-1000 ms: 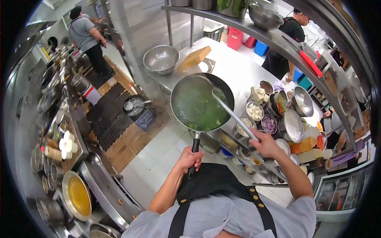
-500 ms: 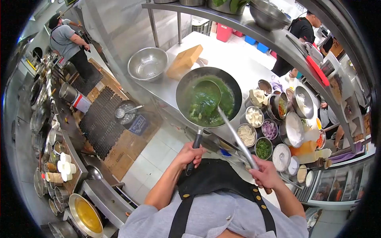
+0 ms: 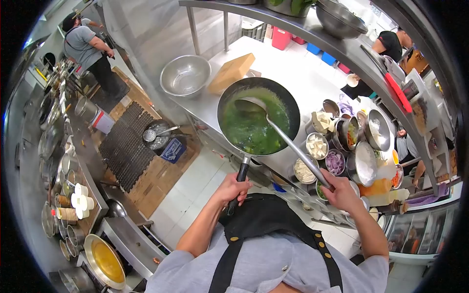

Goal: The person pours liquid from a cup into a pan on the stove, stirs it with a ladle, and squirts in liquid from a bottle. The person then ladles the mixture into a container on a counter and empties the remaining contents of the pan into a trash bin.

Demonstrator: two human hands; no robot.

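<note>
Around black handle [image 3: 237, 188], curled fingers [image 3: 239, 187]

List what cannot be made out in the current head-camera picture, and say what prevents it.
All in the head view:
- Inside bottom of the round black pan: hidden by cloudy green liquid.
- Most of the small round container of chopped green herbs: hidden by the right hand and long silver metal ladle.
- Upper part of the silver metal pot with green leaves: cut off by the top edge.
- Lettering on the blue box: too small and blurred.
</note>
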